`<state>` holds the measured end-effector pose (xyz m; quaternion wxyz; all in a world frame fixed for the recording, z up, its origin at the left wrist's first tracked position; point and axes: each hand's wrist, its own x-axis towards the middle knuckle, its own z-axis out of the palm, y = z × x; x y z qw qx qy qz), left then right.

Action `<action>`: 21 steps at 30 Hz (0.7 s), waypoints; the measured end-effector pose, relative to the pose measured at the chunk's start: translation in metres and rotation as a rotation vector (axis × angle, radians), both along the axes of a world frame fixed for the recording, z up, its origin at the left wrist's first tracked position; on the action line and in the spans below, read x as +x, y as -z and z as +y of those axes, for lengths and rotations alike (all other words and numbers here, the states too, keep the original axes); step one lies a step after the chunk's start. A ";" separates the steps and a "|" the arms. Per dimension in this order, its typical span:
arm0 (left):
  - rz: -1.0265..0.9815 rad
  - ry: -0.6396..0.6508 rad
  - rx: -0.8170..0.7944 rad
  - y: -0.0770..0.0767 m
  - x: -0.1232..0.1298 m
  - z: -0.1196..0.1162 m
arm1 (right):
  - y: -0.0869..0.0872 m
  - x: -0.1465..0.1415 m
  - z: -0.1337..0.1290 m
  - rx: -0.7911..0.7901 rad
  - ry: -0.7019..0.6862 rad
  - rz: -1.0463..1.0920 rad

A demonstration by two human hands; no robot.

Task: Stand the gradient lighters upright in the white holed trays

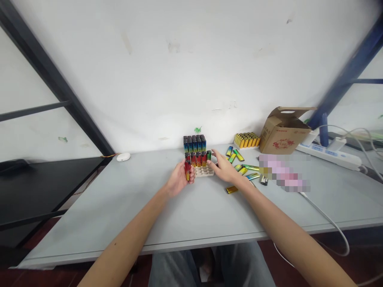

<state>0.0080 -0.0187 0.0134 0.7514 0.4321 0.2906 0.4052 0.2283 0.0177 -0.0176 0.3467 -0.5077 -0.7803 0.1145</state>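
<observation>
My left hand [178, 177] is closed around a red-and-yellow lighter [187, 170], held upright at the left front of a pale tray with round holes [204, 172]. My right hand [224, 167] has its thumb and fingers about a green lighter [208, 156] at the right end of a row in the tray. Beside that one stand several red lighters [198, 159], upright with black tops. Behind them rise rows of blue lighters [194, 144]. The front holes of the tray hold nothing.
Loose lighters [238, 155] lie scattered right of the tray, with a gold one [231, 189] near my right forearm. Farther back are a block of yellow lighters [247, 140], a cardboard box [281, 135] and a power strip [329, 155]. A white case [123, 157] sits at left.
</observation>
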 end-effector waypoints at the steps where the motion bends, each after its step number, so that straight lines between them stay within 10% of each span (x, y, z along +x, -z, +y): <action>1: -0.007 0.007 -0.003 0.000 0.000 0.000 | 0.001 0.000 0.000 -0.023 -0.003 -0.024; 21: 0.042 0.015 0.059 0.002 -0.002 -0.003 | 0.000 0.000 0.002 0.051 -0.042 -0.241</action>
